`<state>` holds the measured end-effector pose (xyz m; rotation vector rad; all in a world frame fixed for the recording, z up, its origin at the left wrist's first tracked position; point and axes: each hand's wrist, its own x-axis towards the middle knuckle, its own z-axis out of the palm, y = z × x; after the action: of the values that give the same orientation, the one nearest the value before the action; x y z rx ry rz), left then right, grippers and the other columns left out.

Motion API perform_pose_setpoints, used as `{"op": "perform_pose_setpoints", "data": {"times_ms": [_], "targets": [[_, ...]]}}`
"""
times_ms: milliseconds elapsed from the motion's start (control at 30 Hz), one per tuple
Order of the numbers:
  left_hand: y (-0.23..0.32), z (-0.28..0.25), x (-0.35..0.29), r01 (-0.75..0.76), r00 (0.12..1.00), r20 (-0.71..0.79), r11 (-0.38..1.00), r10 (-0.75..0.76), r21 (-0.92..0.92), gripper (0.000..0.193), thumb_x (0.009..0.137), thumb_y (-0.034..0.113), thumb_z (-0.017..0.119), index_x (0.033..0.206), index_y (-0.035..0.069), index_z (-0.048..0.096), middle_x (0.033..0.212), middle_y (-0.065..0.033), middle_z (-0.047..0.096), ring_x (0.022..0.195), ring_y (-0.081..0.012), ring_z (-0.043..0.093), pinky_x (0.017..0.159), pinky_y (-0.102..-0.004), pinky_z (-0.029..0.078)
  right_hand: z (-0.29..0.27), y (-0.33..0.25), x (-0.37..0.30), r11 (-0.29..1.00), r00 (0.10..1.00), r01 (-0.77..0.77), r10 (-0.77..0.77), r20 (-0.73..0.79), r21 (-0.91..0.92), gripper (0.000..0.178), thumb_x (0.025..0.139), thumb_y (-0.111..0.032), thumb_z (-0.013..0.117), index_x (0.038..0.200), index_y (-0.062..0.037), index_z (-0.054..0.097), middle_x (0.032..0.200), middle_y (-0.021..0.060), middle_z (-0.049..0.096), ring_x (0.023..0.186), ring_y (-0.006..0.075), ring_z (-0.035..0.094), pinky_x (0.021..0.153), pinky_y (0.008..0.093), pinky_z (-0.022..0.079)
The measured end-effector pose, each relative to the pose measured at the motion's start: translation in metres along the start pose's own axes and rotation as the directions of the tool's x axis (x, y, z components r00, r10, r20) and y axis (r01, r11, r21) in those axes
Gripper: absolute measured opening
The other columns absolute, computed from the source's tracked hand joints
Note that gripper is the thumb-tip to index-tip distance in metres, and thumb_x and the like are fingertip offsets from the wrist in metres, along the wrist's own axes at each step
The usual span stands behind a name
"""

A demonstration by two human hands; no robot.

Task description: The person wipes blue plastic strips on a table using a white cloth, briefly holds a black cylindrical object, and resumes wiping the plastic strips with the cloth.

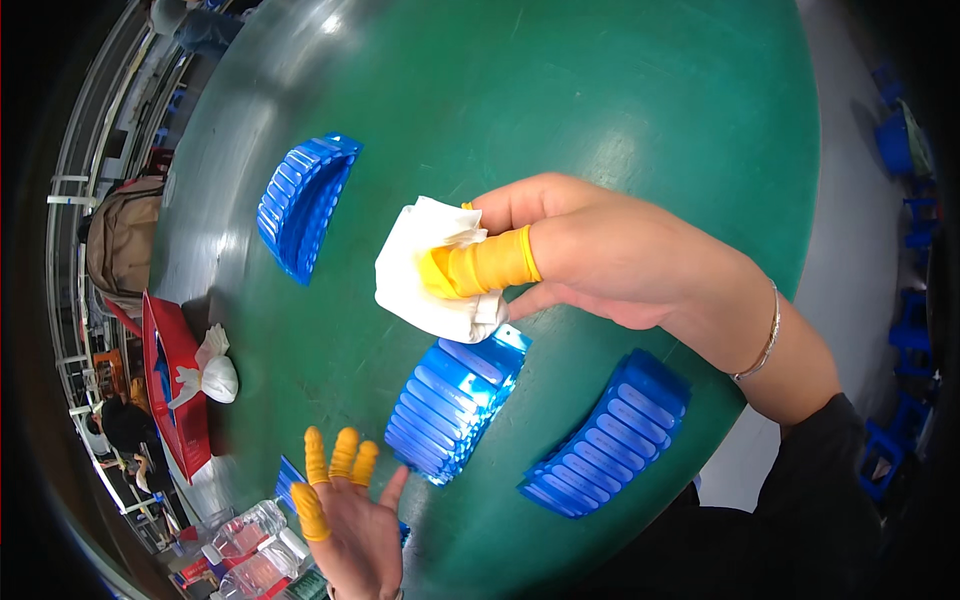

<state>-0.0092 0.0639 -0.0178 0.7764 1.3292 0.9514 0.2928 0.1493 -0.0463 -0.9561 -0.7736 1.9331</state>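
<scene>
My right hand (pixel 610 250) grips a folded white cloth (pixel 415 265) between thumb and fingers; a yellow finger cot covers the thumb. The cloth is just above the far end of a stack of blue ribbed plastic pieces (pixel 450 405); whether they touch I cannot tell. At the lower left my left hand (pixel 360 525) is open with its fingers spread, and yellow finger cots cover most of them. Its bare finger is at the stack's near left corner. A second blue ribbed stack (pixel 615 435) lies to the right, and a curved blue stack (pixel 305 205) lies farther left.
All this is on a round-edged green table (pixel 600 110). Along its left side are a red box (pixel 180 390), a knotted white plastic bag (pixel 215 372) and clear plastic bottles (pixel 250 530). A brown backpack (pixel 125 245) is beyond the edge. Blue stools (pixel 908 330) stand on the right.
</scene>
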Motion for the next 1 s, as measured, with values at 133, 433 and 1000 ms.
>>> {"op": "perform_pose_setpoints", "data": {"times_ms": [133, 433, 1000], "targets": [[-0.005, 0.013, 0.011, 0.15, 0.988, 0.061, 0.951, -0.139, -0.269, 0.068, 0.097, 0.059, 0.046, 0.146, 0.013, 0.04, 0.138, -0.0147, 0.049, 0.129, -0.0308, 0.045, 0.103, -0.0638, 0.036, -0.004, 0.009, 0.003, 0.999, 0.994, -0.032, 0.033, 0.104, -0.011, 0.039, 0.095, -0.028, 0.064, 0.125, -0.0026, 0.063, 0.125, 0.0108, 0.062, 0.121, 0.0241, 0.053, 0.105, 0.0488, 0.039], [-0.003, 0.0, -0.002, 0.103, 0.995, 0.018, 0.96, -0.101, -0.259, 0.073, 0.094, 0.065, 0.046, 0.147, 0.015, 0.037, 0.138, -0.0118, 0.05, 0.127, -0.0277, 0.048, 0.105, -0.0631, 0.034, -0.004, -0.002, -0.001, 0.998, 0.999, 0.045, -0.043, 0.03, -0.041, 0.03, 0.096, -0.016, 0.065, 0.119, 0.0026, 0.065, 0.112, 0.0072, 0.068, 0.104, 0.0148, 0.064, 0.094, 0.0319, 0.052], [-0.008, 0.018, -0.013, 0.086, 0.995, -0.033, 0.961, -0.098, -0.262, 0.067, 0.096, 0.064, 0.044, 0.143, 0.016, 0.047, 0.137, -0.0114, 0.055, 0.125, -0.0253, 0.051, 0.111, -0.0613, 0.027, 0.001, 0.003, 0.0, 0.997, 0.989, 0.062, -0.054, 0.138, -0.052, 0.025, 0.095, -0.011, 0.065, 0.117, 0.0027, 0.066, 0.108, 0.0061, 0.069, 0.099, 0.0112, 0.064, 0.091, 0.0283, 0.051]]}}
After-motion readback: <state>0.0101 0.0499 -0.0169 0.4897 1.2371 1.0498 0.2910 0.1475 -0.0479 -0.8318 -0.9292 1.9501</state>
